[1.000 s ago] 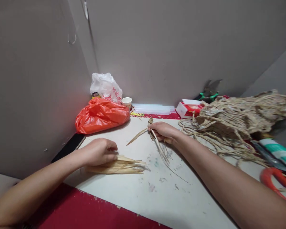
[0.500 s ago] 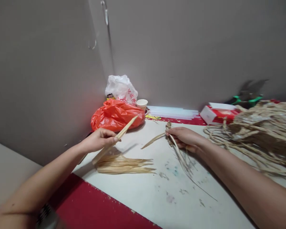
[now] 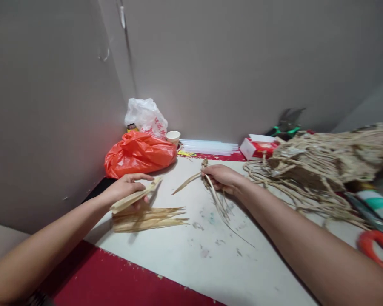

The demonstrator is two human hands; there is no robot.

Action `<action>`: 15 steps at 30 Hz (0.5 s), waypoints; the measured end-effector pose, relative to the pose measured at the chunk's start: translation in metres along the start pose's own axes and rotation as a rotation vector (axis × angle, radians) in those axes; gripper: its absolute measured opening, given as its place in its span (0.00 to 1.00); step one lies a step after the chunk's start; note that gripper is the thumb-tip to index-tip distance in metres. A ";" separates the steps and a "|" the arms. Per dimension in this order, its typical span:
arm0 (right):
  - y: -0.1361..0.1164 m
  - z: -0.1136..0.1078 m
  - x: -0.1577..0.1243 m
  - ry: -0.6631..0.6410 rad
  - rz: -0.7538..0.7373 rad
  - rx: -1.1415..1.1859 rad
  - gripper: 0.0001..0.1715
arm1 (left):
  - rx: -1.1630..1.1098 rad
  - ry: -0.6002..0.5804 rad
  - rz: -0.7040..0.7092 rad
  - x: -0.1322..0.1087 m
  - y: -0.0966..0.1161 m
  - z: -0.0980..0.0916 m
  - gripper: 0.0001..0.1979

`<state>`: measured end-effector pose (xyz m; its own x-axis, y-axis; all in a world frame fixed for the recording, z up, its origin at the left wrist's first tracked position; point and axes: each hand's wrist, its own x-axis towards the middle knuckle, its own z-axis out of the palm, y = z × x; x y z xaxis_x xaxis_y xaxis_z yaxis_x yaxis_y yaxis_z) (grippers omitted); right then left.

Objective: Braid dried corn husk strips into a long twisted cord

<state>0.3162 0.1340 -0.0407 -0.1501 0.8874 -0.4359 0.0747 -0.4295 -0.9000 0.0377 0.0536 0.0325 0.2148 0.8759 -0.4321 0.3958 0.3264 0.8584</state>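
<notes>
My left hand (image 3: pixel 127 188) is closed on a pale dried corn husk (image 3: pixel 134 196), pinched between thumb and fingers with its far end pointing up to the right. Just below it, more dried husks (image 3: pixel 150 222), split into strips at their right ends, lie flat on the white board (image 3: pixel 166 259). My right hand (image 3: pixel 222 178) grips a small bundle of dried plant strips (image 3: pixel 217 205) near its knotted, brownish top. Thin strands of the bundle trail down to the right, and one broader strip sticks out to the left.
Behind are an orange plastic bag (image 3: pixel 140 157), a white bag (image 3: pixel 147 117), a paper cup (image 3: pixel 173 137), translucent sticks (image 3: pixel 210 147) and a red-white box (image 3: pixel 258 147). Twisted cord (image 3: pixel 325 157), green-handled pliers (image 3: pixel 287 127), a green-white tube (image 3: pixel 378 206) and a red handle (image 3: pixel 370 246) are at right.
The husk in my left hand has tipped from steeply slanted to flatter. My right hand still grips the bundle. The view has turned right, bringing the tube and red handle into sight.
</notes>
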 end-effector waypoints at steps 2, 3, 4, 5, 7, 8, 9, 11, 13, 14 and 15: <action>0.000 -0.001 0.002 -0.005 -0.004 0.012 0.14 | -0.073 -0.020 0.015 0.001 0.002 0.000 0.23; 0.000 -0.002 0.003 -0.008 -0.004 0.017 0.14 | -0.115 -0.033 0.022 0.002 0.002 0.000 0.21; 0.001 -0.003 0.005 -0.012 -0.002 0.022 0.14 | -0.161 -0.046 0.023 0.002 0.003 -0.001 0.18; 0.001 -0.003 0.006 -0.014 -0.003 0.026 0.13 | -0.212 -0.059 0.023 0.001 0.004 0.000 0.15; 0.003 -0.004 0.008 -0.017 -0.004 0.029 0.13 | -0.305 -0.095 0.031 -0.001 0.006 0.002 0.12; 0.003 -0.004 0.008 -0.020 -0.006 0.028 0.13 | -0.343 -0.129 0.031 -0.003 0.008 0.004 0.11; 0.004 -0.004 0.009 -0.023 -0.008 0.026 0.13 | -0.375 -0.172 0.030 -0.005 0.010 0.006 0.12; 0.004 -0.003 0.009 -0.031 -0.009 0.021 0.13 | -0.411 -0.258 0.026 -0.009 0.016 0.013 0.13; 0.003 -0.003 0.009 -0.041 -0.012 0.022 0.13 | -0.398 -0.307 0.034 -0.010 0.021 0.022 0.14; 0.003 -0.002 0.009 -0.044 -0.014 0.025 0.13 | -0.380 -0.306 0.050 -0.009 0.022 0.027 0.13; 0.002 -0.002 0.008 -0.046 -0.014 0.029 0.13 | -0.361 -0.290 0.072 -0.007 0.023 0.033 0.12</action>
<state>0.3173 0.1408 -0.0466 -0.1962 0.8851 -0.4220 0.0439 -0.4220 -0.9056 0.0743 0.0434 0.0461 0.4912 0.7824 -0.3828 0.0454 0.4158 0.9083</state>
